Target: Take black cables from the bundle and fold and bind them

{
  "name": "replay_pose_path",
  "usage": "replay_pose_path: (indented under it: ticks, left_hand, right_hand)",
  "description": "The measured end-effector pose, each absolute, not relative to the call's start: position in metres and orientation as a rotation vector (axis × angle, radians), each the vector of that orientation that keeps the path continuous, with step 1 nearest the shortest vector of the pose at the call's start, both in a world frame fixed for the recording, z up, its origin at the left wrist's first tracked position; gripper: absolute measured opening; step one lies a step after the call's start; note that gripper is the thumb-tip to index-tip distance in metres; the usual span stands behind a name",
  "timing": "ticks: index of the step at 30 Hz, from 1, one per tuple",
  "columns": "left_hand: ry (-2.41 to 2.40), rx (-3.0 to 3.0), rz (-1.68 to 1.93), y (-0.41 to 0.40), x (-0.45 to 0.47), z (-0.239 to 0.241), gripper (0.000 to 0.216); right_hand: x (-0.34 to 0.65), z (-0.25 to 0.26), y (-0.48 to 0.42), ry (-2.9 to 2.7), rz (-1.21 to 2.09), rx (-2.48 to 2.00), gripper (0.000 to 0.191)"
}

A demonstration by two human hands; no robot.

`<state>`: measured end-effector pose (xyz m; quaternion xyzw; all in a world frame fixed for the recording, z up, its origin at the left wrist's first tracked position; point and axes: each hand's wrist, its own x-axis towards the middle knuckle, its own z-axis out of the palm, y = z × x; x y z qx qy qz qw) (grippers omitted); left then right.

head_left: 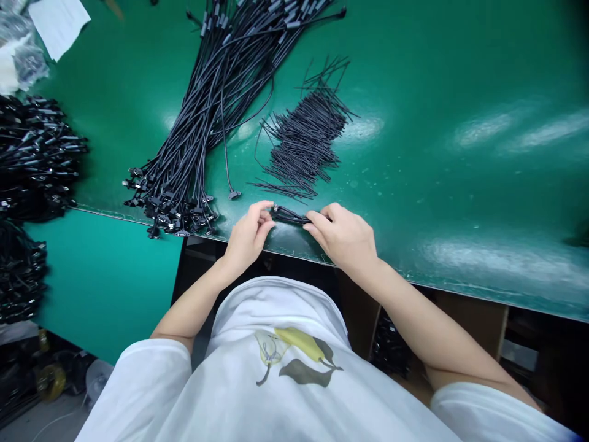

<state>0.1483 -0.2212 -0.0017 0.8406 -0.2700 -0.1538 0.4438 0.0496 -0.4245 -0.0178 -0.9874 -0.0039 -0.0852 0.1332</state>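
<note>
A folded black cable lies crosswise between my hands, just above the table's front edge. My right hand pinches its right end between thumb and fingers, and that end is partly hidden. At the other end, a small metal connector shows by the fingertips of my left hand, whose thumb and index finger close around it. Just beyond my hands lies a pile of thin black twist ties. To its left, a large bundle of long black cables spreads out, with connectors toward me and grey sleeves at the far end.
More coiled black cables are heaped at the left, with another heap nearer me. A white paper sheet and clear plastic bags lie at the far left. The green tabletop stretches to the right.
</note>
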Motion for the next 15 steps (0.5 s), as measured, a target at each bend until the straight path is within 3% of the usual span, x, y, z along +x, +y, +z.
replay_pose_path:
  ticks: [3, 8, 15]
  left_hand:
    - [-0.724, 1.99, -0.406, -0.22, 0.153, 0.006, 0.02]
    - [-0.564, 1.865, -0.663, -0.224, 0.156, 0.017, 0.032]
    - [-0.977, 1.878, -0.336, -0.223, 0.16, 0.012, 0.018]
  right_hand:
    - [0.045, -0.018, -0.425, 0.01, -0.3, -2.838, 0.042]
    - [0.042, -0.016, -0.425, 0.02, -0.39, -2.885, 0.041]
    - [0.045, -0.014, -0.426, 0.038, -0.2, -2.673, 0.042]
